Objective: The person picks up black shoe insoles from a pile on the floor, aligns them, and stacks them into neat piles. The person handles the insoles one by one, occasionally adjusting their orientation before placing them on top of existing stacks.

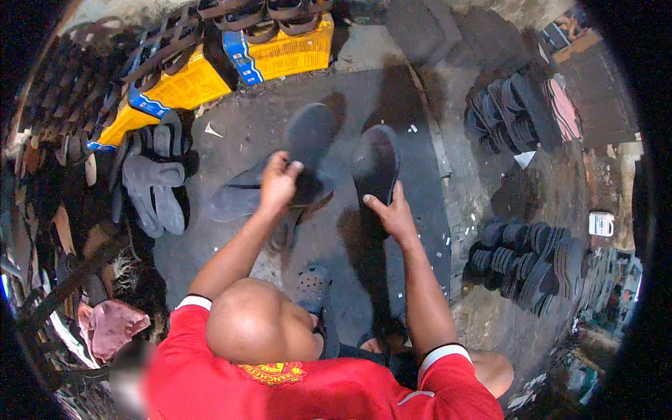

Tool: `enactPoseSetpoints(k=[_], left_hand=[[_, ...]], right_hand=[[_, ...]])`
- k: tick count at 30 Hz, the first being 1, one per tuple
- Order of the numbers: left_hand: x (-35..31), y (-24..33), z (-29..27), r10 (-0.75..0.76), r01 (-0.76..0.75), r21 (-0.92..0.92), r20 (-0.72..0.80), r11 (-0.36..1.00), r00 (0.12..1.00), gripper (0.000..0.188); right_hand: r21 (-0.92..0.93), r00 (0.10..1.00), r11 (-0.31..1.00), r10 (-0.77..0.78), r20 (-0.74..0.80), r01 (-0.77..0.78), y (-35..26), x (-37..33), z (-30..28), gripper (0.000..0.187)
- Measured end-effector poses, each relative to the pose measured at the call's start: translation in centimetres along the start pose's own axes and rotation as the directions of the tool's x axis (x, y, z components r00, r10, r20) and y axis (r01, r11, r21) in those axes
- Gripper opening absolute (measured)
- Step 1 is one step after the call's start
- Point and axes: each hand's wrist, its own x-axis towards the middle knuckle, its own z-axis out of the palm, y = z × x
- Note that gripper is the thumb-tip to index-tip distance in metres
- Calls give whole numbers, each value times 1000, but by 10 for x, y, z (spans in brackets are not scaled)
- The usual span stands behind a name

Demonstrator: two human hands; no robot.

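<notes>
My left hand is closed on a dark grey shoe sole, thumb on top near its narrow part. A second dark shoe sole is gripped by my right hand, its broad end pointing away from me. Both soles are raised over the dark work mat. Below and left of my left hand, more grey soles lie across each other on the mat, partly hidden by that hand and its sole.
Yellow and blue boxes topped with dark sandals stand far left. Loose grey soles lie at the left, near a pink cloth. Stacked soles and more piles line the right, beside a white jug.
</notes>
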Motion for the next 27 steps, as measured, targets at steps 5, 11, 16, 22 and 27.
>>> enactPoseSetpoints(k=[5, 11, 16, 22, 27], left_hand=[[-52, -16, 53, 79, 116, -311, 549, 943, 832, 71], [-21, 13, 54, 201, -803, 208, 905, 559, 375, 93], [-37, 82, 69, 395, -932, 27, 901, 362, 180, 71], [-35, 44, 76, 400, -866, 89, 860, 493, 317, 72], [-19, 37, 77, 360, -915, 149, 886, 374, 292, 73]], right_hand=[[-189, 998, 980, -52, 24, 55, -16, -36, 0, 89], [-809, 990, 572, -107, 87, 133, 38, -54, 7, 92], [-442, 832, 777, -543, -111, 448, 73, -53, 1, 76], [-618, 919, 733, -392, -44, 283, 72, -61, -14, 75], [-739, 941, 621, -333, 52, 261, 74, -56, -16, 75]])
